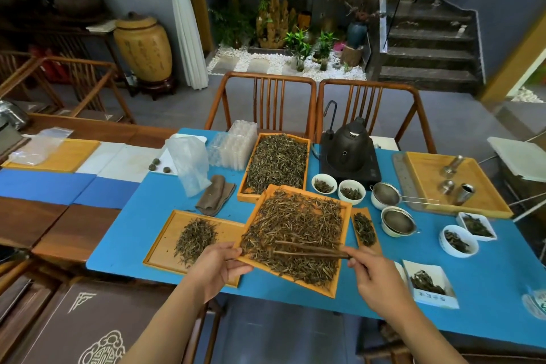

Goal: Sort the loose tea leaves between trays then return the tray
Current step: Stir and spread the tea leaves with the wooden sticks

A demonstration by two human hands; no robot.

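My left hand (217,267) grips the near-left corner of a wooden tray (342,281) heaped with loose tea leaves (295,227), held tilted above the blue mat. My right hand (373,278) holds dark wooden tongs (310,250) whose tips lie across the leaves. Left of it, a flat tray (165,242) on the mat carries a small pile of leaves (196,235). Behind, a third tray (307,162) is full of leaves. A narrow small tray (365,229) with a few leaves lies to the right.
A black kettle (350,145) on its base stands at the back right, with white cups (351,192), strainers (397,220) and tea dishes (458,241) around it. A brown cloth (214,195), plastic bag (189,162) and clear boxes (232,148) sit left. Chairs (266,97) stand behind the table.
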